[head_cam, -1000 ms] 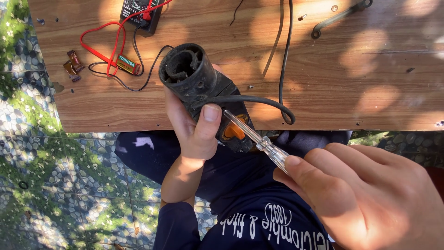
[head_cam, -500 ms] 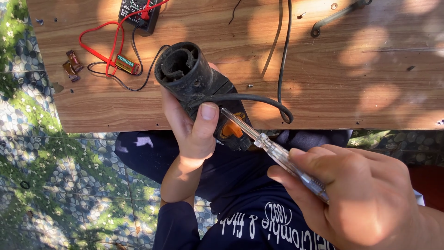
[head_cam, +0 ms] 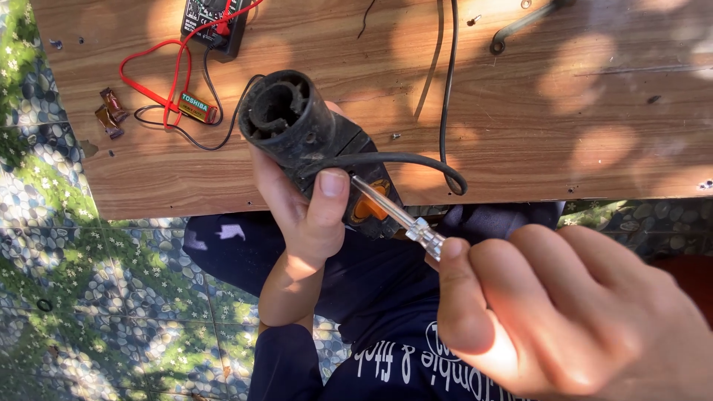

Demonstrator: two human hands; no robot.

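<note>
Left hand (head_cam: 301, 212) wraps the black tool (head_cam: 312, 137), thumb pressed on it; right hand (head_cam: 564, 312) pinches a screwdriver (head_cam: 397, 215), tip at the tool.

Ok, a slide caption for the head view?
Left hand grips a black power tool; right hand sets a screwdriver to it, above a wooden board.

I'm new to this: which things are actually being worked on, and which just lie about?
In use: black power tool in left hand; screwdriver in right hand.

Lying about: multimeter, small battery, red lead, wooden board.
</note>
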